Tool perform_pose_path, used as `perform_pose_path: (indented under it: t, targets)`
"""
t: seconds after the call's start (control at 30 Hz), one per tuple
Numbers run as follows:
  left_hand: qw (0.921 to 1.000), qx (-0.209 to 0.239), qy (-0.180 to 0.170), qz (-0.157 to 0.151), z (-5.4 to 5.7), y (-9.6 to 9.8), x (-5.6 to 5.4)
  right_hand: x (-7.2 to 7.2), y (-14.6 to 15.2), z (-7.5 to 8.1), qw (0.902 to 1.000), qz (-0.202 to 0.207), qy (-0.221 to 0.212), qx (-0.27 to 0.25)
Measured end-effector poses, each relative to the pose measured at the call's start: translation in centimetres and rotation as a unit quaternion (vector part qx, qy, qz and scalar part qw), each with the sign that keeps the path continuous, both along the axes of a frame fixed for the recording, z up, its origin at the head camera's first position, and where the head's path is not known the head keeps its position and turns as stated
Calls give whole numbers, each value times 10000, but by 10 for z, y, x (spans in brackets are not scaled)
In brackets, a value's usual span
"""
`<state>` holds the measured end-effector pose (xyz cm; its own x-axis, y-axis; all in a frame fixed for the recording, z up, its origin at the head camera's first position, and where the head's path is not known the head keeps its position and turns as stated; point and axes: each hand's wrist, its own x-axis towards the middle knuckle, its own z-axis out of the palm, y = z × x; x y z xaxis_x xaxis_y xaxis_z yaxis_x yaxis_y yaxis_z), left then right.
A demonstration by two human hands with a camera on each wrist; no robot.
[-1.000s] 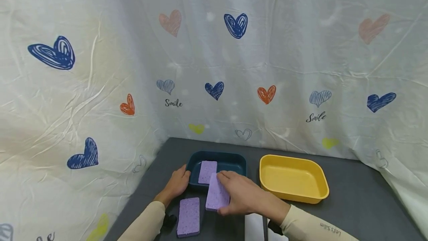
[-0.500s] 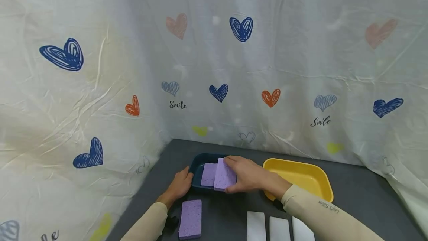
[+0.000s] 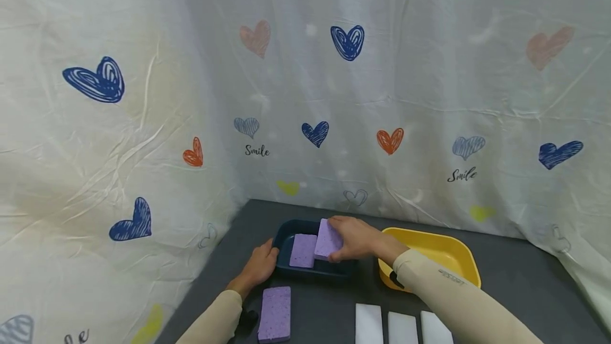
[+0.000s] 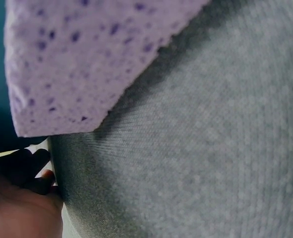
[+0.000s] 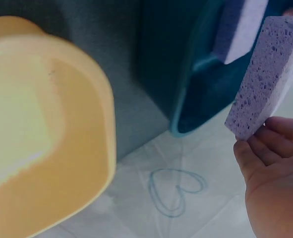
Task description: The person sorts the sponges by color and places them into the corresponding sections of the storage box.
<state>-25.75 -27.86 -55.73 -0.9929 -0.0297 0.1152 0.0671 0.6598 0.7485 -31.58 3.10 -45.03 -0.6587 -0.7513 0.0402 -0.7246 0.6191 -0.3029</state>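
Observation:
A dark blue-green plastic tub stands on the grey table, and my left hand grips its left rim. Inside it, toward the left, lies one purple sponge. My right hand pinches a second purple sponge by its ends, tilted over the right part of the tub. In the right wrist view this held sponge appears above the tub's opening, beside the sponge within. A third purple sponge lies on the table in front of the tub, near my left forearm; it fills the top of the left wrist view.
A yellow tub stands right of the dark one, partly behind my right forearm. Several white rectangular blocks lie in a row at the front, the rightmost beside my sleeve. A white curtain with printed hearts hangs behind the table.
My right hand has carried its sponge from the tub's front edge back and over the inside. My left hand has kept its grip on the rim. The camera view has shifted slightly.

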Motion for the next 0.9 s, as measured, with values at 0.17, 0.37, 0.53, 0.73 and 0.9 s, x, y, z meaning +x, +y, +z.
perform_pose_path:
  t: [0.17, 0.37, 0.53, 0.73, 0.9]
  targets:
    - [10000, -23, -87, 41, -1, 1, 1, -8, -2, -11, 9995, -129, -95, 255]
    - [9999, 1, -80, 78, -2, 0, 1, -14, -7, -22, 9986, -202, -138, 466]
    - [9999, 48, -118, 67, -3, 0, -1, -14, -11, -31, 9971, -296, -279, 643]
    - [9998, 35, -170, 75, -2, 1, 1, -13, -15, -41, 9958, -263, -305, 827]
    - [9998, 76, -181, 65, 0, 1, 1, -14, -16, -51, 9945, -185, -86, 1024]
